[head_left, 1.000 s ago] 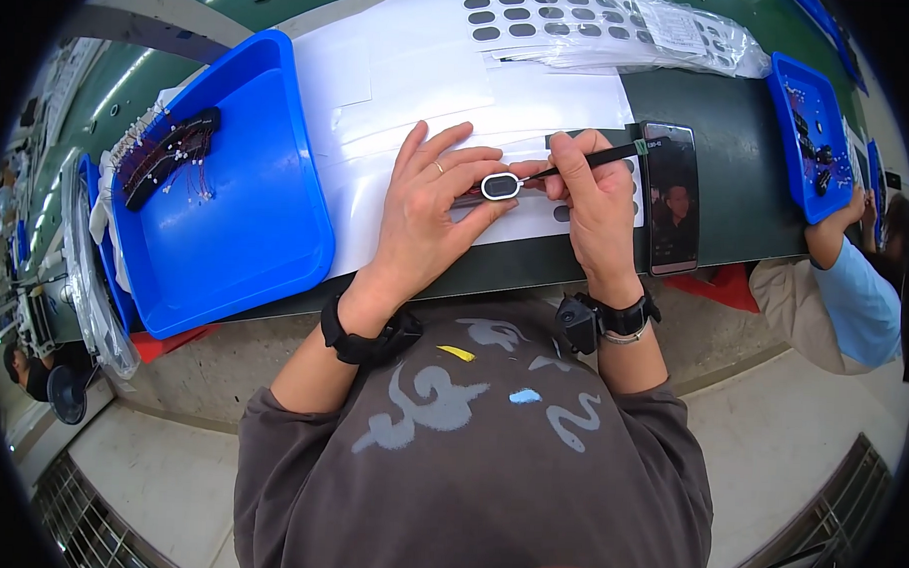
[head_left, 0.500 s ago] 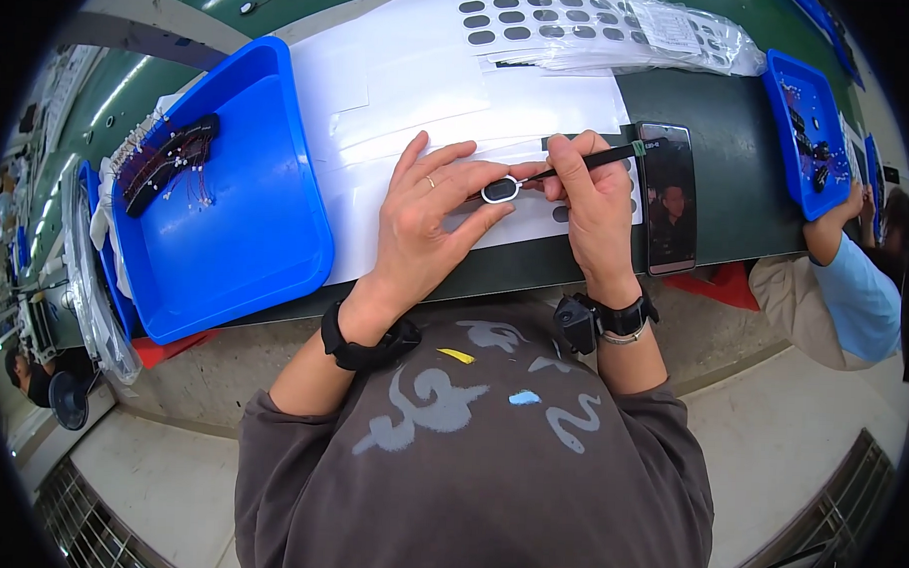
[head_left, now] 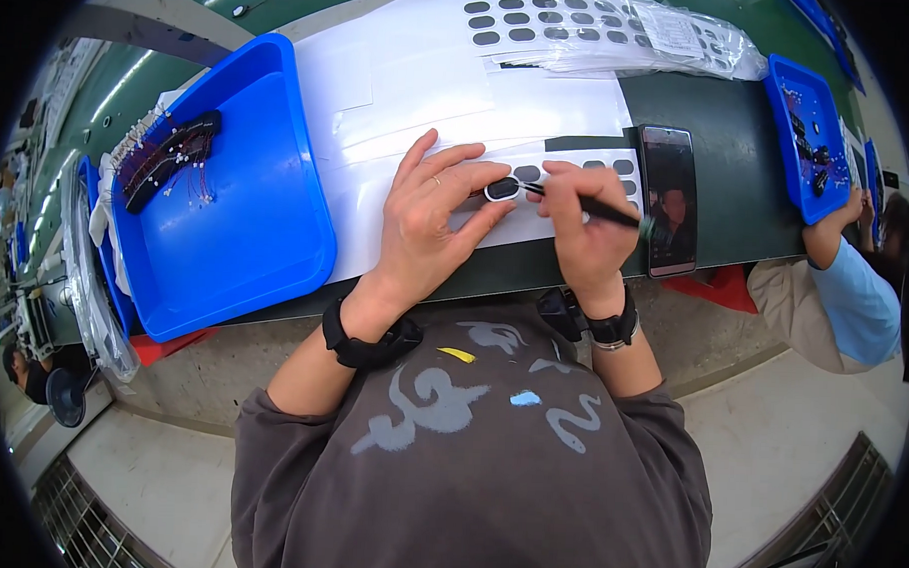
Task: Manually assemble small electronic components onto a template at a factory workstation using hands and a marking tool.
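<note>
Between the thumb and forefinger of my left hand (head_left: pixel 429 215) is a small oval black part with a white rim (head_left: pixel 502 189). My right hand (head_left: pixel 589 229) is closed on dark tweezers (head_left: pixel 607 211), slightly smeared by motion, whose pale tips meet the right end of the oval part. Under both hands lies a white sheet with dark oval stickers (head_left: pixel 622 168), partly covered by my fingers.
At left stands a large blue tray (head_left: pixel 246 227) with bundled wired parts (head_left: pixel 169 159). A phone (head_left: pixel 669 201) lies right of my hands. Bagged sticker sheets (head_left: pixel 584 28) are at the back. Farther right, another person's hand (head_left: pixel 850 210) touches a smaller blue tray (head_left: pixel 786 125).
My right hand has turned and dropped slightly, and the tweezers' back end has swung down toward me. My left hand keeps the oval part in nearly the same place.
</note>
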A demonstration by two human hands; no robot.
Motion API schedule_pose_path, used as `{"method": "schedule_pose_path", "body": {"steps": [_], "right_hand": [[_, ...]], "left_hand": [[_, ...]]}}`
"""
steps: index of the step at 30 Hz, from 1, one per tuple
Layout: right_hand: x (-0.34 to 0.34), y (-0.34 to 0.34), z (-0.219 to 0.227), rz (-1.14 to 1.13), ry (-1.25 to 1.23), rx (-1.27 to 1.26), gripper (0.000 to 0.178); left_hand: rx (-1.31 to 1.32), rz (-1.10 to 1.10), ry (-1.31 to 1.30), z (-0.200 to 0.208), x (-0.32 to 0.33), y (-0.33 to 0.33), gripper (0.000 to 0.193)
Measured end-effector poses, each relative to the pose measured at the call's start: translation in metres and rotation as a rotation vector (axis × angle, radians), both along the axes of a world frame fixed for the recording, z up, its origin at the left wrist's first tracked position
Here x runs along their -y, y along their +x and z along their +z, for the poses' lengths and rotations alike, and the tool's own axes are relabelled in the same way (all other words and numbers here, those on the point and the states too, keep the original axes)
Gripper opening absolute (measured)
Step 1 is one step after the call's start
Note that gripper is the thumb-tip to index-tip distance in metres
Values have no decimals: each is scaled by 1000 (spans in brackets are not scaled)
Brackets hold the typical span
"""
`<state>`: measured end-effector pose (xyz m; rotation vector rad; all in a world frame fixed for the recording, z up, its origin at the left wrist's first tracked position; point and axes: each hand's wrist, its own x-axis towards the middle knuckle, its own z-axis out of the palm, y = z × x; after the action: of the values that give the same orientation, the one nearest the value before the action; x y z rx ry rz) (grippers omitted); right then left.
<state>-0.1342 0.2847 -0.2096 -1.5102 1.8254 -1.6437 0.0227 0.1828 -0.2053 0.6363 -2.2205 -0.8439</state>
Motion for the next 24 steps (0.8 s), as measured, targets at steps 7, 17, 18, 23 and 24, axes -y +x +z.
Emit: {"method": "schedule_pose_path", "body": {"steps": [7, 17, 18, 23, 24], "right_hand": [[-7, -6, 7, -25, -86, 354, 18], [-4, -1, 18, 239, 218, 164, 11], [-4, -2, 14, 238, 209, 121, 15], [-4, -3, 6, 227, 206, 56, 25], [-4, -3, 5, 225, 213, 67, 26]], "left_hand": [[-11, -2, -12, 1, 0, 1, 27], [1, -25, -28, -1, -1, 3, 31], [4, -26, -45, -1, -2, 3, 32], [80, -17, -173, 5, -10, 6, 41], [105, 8, -195, 9, -12, 7, 43]]}}
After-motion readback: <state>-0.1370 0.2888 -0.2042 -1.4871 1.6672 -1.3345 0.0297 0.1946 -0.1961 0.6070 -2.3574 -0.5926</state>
